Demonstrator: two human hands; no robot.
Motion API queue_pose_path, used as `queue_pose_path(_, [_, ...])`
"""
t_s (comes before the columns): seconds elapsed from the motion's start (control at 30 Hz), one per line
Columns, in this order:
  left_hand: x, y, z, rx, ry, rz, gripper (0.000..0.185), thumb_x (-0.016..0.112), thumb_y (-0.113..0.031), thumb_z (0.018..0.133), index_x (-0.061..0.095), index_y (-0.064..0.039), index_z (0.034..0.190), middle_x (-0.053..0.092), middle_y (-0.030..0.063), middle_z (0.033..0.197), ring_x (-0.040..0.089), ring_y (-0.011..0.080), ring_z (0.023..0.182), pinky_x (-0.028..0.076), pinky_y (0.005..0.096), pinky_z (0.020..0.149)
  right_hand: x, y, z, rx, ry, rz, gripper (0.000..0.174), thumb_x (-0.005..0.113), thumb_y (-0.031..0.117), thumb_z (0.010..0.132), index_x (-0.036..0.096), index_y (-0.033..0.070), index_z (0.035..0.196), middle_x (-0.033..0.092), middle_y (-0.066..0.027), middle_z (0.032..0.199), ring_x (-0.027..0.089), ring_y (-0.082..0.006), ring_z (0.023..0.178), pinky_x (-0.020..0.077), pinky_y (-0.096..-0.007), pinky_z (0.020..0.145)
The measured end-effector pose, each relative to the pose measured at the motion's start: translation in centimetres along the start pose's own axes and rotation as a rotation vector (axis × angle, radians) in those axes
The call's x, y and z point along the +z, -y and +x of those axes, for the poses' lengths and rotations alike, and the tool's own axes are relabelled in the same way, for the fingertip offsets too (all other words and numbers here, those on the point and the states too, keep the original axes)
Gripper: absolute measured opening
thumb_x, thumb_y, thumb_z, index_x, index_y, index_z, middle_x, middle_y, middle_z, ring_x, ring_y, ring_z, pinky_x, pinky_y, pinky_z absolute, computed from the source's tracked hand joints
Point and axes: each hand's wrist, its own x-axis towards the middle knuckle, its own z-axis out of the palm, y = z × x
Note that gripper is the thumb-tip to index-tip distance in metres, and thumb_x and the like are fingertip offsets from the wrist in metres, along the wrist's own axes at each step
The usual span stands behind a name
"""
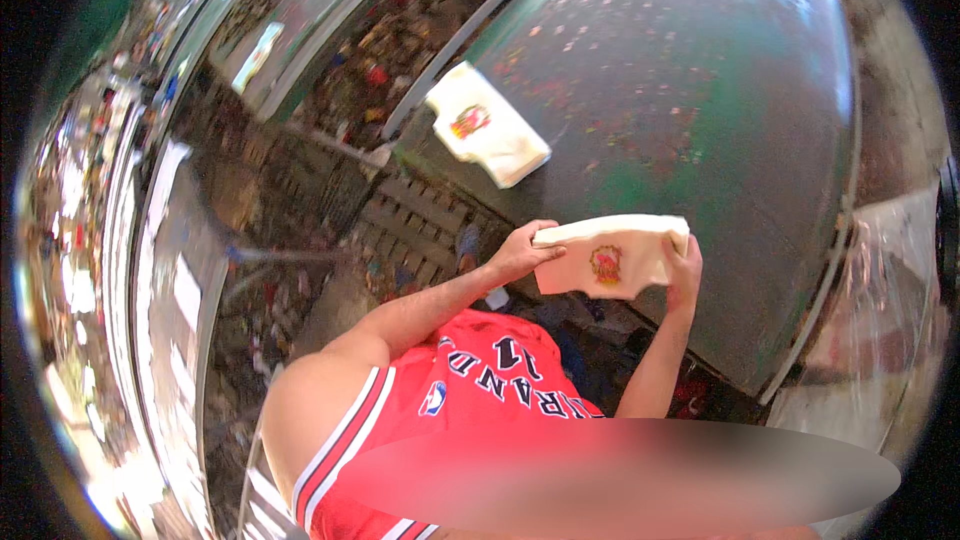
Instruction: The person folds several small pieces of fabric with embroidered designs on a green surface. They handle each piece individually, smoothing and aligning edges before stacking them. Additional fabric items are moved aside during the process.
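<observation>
My left hand (529, 249) and my right hand (684, 270) grip opposite ends of a cream-coloured bundle of thin sheets or bags (566, 270). It bears a red and yellow printed emblem and has a curved notch in its lower edge. Both hands hold it at the near edge of a dark green, worn metal-looking table (750, 240). A second cream bundle (506, 142), with a similar emblem and a notched side, lies on the table's left corner, farther off than my left hand.
Slatted crates or pallets (412, 221) stand on the floor left of the table. Beyond its left edge lies a cluttered heap (397, 45). Clear plastic sheeting (885, 300) is at the right. Another table-like surface (300, 15) stands at the upper left.
</observation>
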Motion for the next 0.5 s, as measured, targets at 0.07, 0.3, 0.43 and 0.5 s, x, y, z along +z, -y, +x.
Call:
queue_pose_path(0.07, [-1.6,1.1,-2.2,-0.186,0.080,0.004,0.058,0.083,-0.025,0.095,0.054,0.000,0.138,0.068,0.0065,0.123,0.062,0.0130,0.112,0.052,0.0292,0.095,1.4,-1.1,-2.9,0.106,0.031,0.130,0.037,0.080,0.026,0.095,0.064,0.003,0.120,0.069,-0.0046,0.105,0.065,-0.0146,0.091,0.0542,-0.0316,0.081])
queue_pose_path(0.3, [-6.1,4.3,-3.7,0.127,0.039,0.129,0.043,0.080,-0.035,0.096,0.058,-0.007,0.119,0.069,0.0074,0.108,0.064,0.0134,0.102,0.053,0.0327,0.086,6.5,-4.9,-9.8,0.415,0.029,0.537,0.054,0.074,0.021,0.099,0.053,-0.003,0.142,0.067,-0.0151,0.132,0.069,-0.0275,0.116,0.0601,-0.0428,0.097])
queue_pose_path(0.43, [-11.3,3.2,-2.1,0.090,-0.024,0.016,0.048,0.078,-0.030,0.098,0.055,-0.007,0.133,0.069,0.0112,0.113,0.066,0.0188,0.106,0.053,0.0355,0.093,11.6,-1.9,-11.4,0.324,0.016,0.424,0.056,0.078,0.020,0.096,0.055,-0.007,0.140,0.070,-0.0153,0.127,0.072,-0.0260,0.107,0.0617,-0.0406,0.092])
queue_pose_path(0.5, [-15.2,1.7,-1.5,0.244,-0.053,-0.140,0.053,0.076,-0.026,0.100,0.051,-0.006,0.141,0.068,0.0080,0.116,0.064,0.0177,0.106,0.054,0.0342,0.094,15.4,0.9,-11.6,0.257,-0.033,0.425,0.049,0.076,0.018,0.098,0.057,-0.008,0.137,0.070,-0.0153,0.125,0.073,-0.0253,0.105,0.0614,-0.0398,0.092])
